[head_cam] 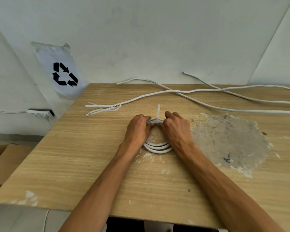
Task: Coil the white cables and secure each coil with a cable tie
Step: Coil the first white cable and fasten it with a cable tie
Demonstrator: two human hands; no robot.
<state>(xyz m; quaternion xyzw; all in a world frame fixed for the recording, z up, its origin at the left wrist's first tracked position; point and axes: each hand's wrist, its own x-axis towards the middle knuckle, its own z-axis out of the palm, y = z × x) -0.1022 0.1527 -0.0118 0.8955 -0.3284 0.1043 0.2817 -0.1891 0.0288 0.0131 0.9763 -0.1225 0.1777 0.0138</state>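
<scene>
Both of our hands grip one white coil [158, 147] at its far side: the left hand [138, 127] curls round the strands from the left, the right hand [176, 126] from the right, fingertips nearly meeting. Between them one cable tie [158, 113] wraps the coil, its tail pointing up toward the tabletop's far edge. About three turns of the coil show below our wrists, lying flat mid-tabletop [74, 158]. Three loose white cables [208, 106] trail from the far edge toward the right edge. A small bunch of spare ties [104, 108] lies near the far left corner; we cannot count them.
</scene>
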